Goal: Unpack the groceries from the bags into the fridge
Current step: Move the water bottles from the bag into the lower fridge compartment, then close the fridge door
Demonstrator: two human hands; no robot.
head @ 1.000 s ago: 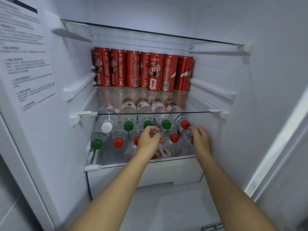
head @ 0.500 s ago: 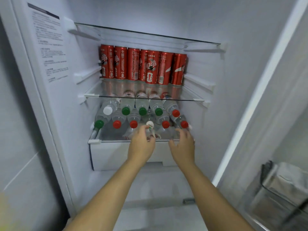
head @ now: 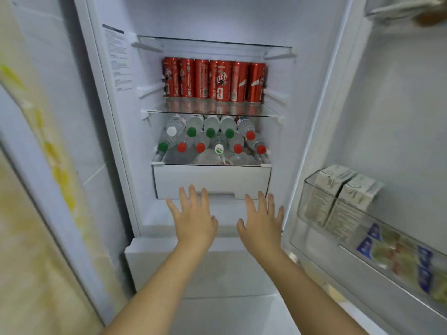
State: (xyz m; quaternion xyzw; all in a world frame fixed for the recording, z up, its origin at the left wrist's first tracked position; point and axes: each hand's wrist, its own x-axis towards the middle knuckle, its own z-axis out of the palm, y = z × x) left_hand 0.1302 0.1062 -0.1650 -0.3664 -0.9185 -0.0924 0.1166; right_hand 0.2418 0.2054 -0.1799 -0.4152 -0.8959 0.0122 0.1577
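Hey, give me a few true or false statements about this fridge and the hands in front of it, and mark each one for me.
1. The left hand and the right hand are both open and hold nothing. True.
2. The red cans lie on their sides. False: they stand upright in a row on a glass shelf.
3. The water bottles lie on their sides below the cans, caps facing out. True.
4. Every bottle cap is green. False: there are red, green and white caps.
5. The door bin holds cans. False: it holds cartons.
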